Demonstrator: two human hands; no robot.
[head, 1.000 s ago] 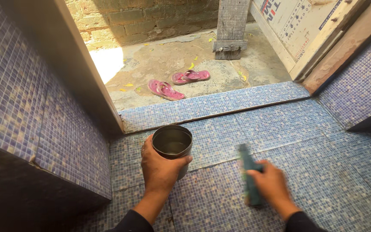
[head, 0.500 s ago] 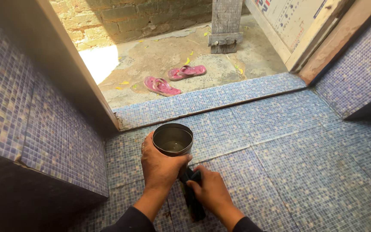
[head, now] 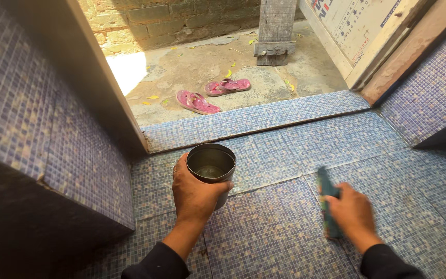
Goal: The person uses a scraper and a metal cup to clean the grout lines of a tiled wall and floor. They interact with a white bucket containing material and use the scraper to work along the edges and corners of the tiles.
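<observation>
- I am pressing a dark green scrub brush [head: 328,204] flat against the blue mosaic floor [head: 280,227], right of centre; it is blurred with motion.
- My right hand [head: 353,213] is closing its fingers over the brush's near end.
- My left hand [head: 196,192] is wrapping its fingers round a steel cup [head: 211,169] with some liquid in it, held upright just above the floor.
- Step, as I judge it: scrubbing the tiles. The next stroke calls for even pressure while keeping the cup level.
- Versus half a second ago: the brush has swept from beside the cup out to the right; the cup has hardly shifted.
- Beyond the tiled threshold [head: 254,120], pink sandals [head: 212,94] are lying on concrete.
</observation>
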